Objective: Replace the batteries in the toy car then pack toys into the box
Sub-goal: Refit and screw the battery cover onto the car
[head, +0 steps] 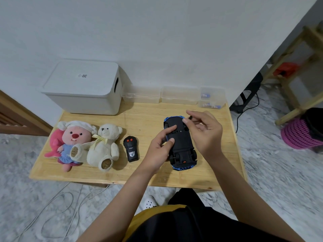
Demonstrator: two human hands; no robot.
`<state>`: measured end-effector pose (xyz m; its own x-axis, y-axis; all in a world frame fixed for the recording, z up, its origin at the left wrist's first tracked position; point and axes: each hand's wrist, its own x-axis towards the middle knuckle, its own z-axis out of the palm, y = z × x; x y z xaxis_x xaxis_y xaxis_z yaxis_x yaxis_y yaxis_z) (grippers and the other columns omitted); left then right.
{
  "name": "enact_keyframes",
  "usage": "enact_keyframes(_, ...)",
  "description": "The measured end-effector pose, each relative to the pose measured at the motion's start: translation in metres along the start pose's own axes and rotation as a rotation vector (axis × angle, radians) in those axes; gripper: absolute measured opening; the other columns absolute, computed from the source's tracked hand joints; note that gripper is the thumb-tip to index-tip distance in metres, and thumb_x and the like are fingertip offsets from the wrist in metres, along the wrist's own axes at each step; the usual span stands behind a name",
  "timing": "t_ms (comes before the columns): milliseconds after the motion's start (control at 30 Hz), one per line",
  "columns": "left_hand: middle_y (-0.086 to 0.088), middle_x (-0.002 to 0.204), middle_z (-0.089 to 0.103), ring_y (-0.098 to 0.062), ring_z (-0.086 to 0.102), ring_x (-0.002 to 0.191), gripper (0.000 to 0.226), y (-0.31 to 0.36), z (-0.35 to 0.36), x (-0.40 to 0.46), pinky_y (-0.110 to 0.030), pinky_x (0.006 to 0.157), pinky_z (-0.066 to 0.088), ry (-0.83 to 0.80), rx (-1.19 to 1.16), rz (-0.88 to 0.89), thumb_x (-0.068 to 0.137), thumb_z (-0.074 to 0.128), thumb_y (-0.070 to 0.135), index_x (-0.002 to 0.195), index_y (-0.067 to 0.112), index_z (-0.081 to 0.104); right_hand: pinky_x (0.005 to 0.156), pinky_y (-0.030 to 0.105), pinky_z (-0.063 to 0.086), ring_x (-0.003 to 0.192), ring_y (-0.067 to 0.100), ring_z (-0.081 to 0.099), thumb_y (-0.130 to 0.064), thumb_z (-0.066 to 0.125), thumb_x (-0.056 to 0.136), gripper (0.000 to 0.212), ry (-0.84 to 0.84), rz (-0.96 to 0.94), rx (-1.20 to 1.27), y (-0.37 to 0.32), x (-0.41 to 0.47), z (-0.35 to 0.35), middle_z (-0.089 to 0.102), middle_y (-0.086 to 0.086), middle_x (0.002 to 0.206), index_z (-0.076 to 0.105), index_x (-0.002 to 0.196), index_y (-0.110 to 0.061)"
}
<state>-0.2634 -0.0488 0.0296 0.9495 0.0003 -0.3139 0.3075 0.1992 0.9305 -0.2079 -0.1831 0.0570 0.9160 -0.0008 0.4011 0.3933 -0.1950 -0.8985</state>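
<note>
A blue toy car (181, 142) lies upside down on the wooden table (143, 173), its black underside facing up. My left hand (161, 145) holds the car's left side, index finger and thumb pressed on the underside. My right hand (203, 130) hovers over the car's far end and pinches a thin dark tool (190, 117), likely a small screwdriver. A black remote control (131, 148) stands left of the car. A cream teddy bear (104, 147) and a pink plush doll (71, 144) lie at the table's left. A white lidded storage box (83, 88) sits at the back left.
Two clear plastic cases (145, 96) (180, 96) and a clear container holding batteries (211, 98) line the back edge against the wall. White cables lie on the marble floor at the left. A pink basket (300, 135) and a wooden stand (297, 75) are on the right.
</note>
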Motion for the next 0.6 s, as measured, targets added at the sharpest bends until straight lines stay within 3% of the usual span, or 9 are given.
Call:
enact_keyframes(100, -0.007, 0.12, 0.06, -0.005, 0.067, 0.087, 0.038, 0.0, 0.0, 0.0, -0.03, 0.064, 0.056, 0.002, -0.001, -0.001, 0.1, 0.045, 0.01, 0.125, 0.037, 0.056, 0.067, 0.025, 0.055, 0.075, 0.008, 0.062, -0.001, 0.074, 0.077, 0.024, 0.008, -0.034, -0.026, 0.002, 0.0, -0.002, 0.061, 0.003, 0.085, 0.07, 0.098, -0.013)
enact_keyframes(233, -0.005, 0.12, 0.061, -0.005, 0.067, 0.087, 0.039, 0.0, 0.0, 0.0, -0.031, 0.064, 0.057, 0.006, -0.012, 0.002, 0.1, 0.044, 0.009, 0.126, 0.035, 0.055, 0.081, 0.028, 0.055, 0.094, 0.011, 0.068, 0.002, 0.064, 0.085, 0.026, -0.011, -0.032, -0.031, 0.004, -0.004, -0.006, 0.07, 0.003, 0.1, 0.067, 0.109, -0.007)
enact_keyframes(400, -0.001, 0.119, 0.061, 0.0, 0.066, 0.084, 0.039, -0.002, -0.001, 0.0, -0.024, 0.06, 0.054, 0.003, 0.005, -0.006, 0.1, 0.043, 0.007, 0.127, 0.033, 0.056, 0.073, 0.023, 0.053, 0.072, 0.008, 0.066, 0.0, 0.074, 0.076, 0.031, 0.042, -0.044, -0.05, 0.003, -0.002, -0.007, 0.068, -0.002, 0.076, 0.067, 0.103, -0.015)
enact_keyframes(500, 0.001, 0.115, 0.061, 0.002, 0.066, 0.081, 0.039, -0.002, 0.0, 0.0, -0.022, 0.058, 0.053, 0.004, 0.0, -0.01, 0.1, 0.042, 0.006, 0.126, 0.032, 0.056, 0.07, 0.025, 0.054, 0.075, 0.012, 0.066, -0.002, 0.073, 0.078, 0.018, 0.016, -0.14, -0.114, 0.006, -0.002, -0.01, 0.069, 0.002, 0.084, 0.071, 0.095, -0.006)
enact_keyframes(600, 0.004, 0.111, 0.063, 0.001, 0.066, 0.081, 0.039, -0.001, 0.0, 0.0, -0.024, 0.06, 0.054, 0.004, -0.007, -0.01, 0.1, 0.042, 0.006, 0.125, 0.032, 0.056, 0.077, 0.03, 0.056, 0.087, 0.016, 0.07, 0.003, 0.065, 0.083, 0.019, -0.009, -0.198, -0.171, 0.009, -0.005, -0.013, 0.072, 0.008, 0.095, 0.07, 0.101, 0.001)
